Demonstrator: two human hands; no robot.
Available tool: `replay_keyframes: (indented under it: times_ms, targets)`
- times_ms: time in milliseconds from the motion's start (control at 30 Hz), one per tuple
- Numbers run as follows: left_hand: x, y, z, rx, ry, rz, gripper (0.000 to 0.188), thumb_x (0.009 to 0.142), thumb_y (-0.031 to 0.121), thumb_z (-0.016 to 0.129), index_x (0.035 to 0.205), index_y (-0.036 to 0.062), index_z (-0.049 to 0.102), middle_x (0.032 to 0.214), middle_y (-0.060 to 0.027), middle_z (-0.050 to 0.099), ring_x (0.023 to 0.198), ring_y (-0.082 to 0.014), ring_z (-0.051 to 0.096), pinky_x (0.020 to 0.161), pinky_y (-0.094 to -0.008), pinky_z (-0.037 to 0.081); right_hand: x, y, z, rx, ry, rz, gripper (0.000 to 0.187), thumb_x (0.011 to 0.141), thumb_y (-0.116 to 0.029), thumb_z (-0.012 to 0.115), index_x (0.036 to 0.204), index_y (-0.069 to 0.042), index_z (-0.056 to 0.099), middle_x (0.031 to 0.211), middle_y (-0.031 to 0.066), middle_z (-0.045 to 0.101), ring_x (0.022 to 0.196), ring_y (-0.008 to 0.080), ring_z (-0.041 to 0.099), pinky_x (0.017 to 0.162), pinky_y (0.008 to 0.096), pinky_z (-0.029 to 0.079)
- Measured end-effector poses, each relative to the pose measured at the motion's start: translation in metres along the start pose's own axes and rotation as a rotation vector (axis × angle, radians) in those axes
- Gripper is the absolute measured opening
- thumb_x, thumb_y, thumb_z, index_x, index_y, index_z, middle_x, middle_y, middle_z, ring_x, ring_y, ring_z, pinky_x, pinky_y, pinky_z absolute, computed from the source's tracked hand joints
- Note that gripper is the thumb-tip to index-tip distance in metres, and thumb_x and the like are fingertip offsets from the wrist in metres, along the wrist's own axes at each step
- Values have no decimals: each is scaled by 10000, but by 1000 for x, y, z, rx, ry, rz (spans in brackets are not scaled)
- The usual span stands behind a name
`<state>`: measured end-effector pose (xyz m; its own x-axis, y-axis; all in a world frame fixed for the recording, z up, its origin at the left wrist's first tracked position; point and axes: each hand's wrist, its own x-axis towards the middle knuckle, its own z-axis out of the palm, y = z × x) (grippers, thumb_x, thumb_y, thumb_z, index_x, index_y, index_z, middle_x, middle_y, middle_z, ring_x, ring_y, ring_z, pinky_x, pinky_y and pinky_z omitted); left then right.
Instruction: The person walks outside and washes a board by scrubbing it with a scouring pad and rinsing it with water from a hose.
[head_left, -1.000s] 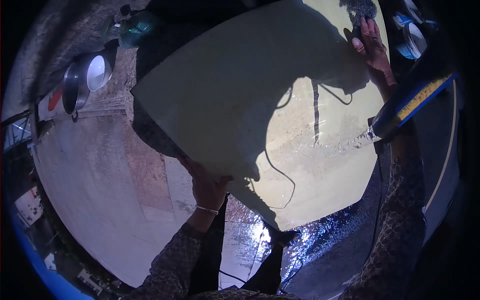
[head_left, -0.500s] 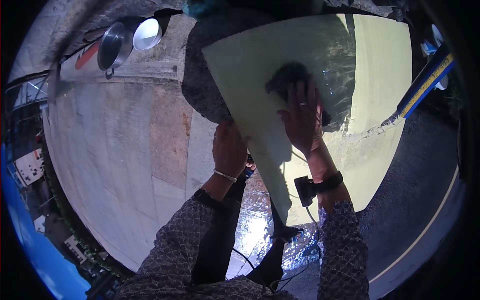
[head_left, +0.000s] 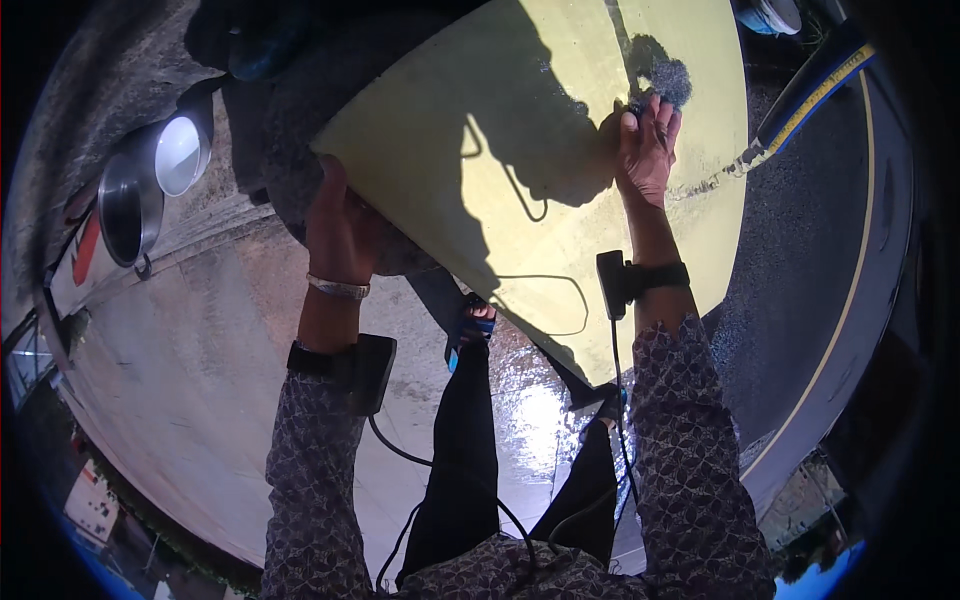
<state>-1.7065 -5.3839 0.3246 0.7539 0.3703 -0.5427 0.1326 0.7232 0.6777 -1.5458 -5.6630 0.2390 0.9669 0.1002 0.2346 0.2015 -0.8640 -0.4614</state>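
Observation:
A large pale yellow board lies tilted in front of me, wet in patches and crossed by shadows. My left hand grips its left corner, the thumb by the upper face and the fingers hidden at the edge. Far up the board, my right hand presses its fingertips on the lower part of a dark, shaggy scrubbing pad. The pad rests on the board's surface, and its underside is hidden. Each wrist carries a small black device with a cable.
A metal pot and a white bowl stand at the left, near a red object. At the right, a blue and yellow hose-like thing points at the board. Wet pavement shines around my feet.
My right hand and the pad have moved farther up and right across the board. My left hand has shifted left and up to the board's corner. The view has turned somewhat.

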Motion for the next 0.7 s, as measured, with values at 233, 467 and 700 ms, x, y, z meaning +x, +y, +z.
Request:
replay_keyframes:
  times_ms: [233, 467, 700]
  targets:
    - [6, -43, -40, 183, -32, -140, 391, 805, 96, 596, 1164, 34, 453, 1053, -69, 544, 968, -187, 541, 825, -345, 460, -142, -119, 3, 183, -210, -40, 693, 752, -381, 595, 1285, -20, 338, 1323, 213, 295, 1280, 441, 153, 1018, 508, 165]
    - [8, -56, -28, 370, -167, -87, 378, 772, 53, 581, 1137, 44, 479, 1041, -55, 554, 981, -187, 536, 854, -329, 445, -177, 114, 0, -108, 27, 435, 660, 879, -468, 372, 1331, -6, 241, 1355, 222, 261, 1252, 440, 199, 984, 518, 233]
    - [17, -46, -37, 483, -170, -144, 296, 809, 135, 564, 1088, 52, 512, 1010, -63, 568, 942, -190, 552, 826, -330, 461, -155, -75, -4, 314, -41, 104, 642, 807, -428, 487, 1248, 26, 380, 1340, 184, 302, 1281, 404, 179, 1025, 516, 156]
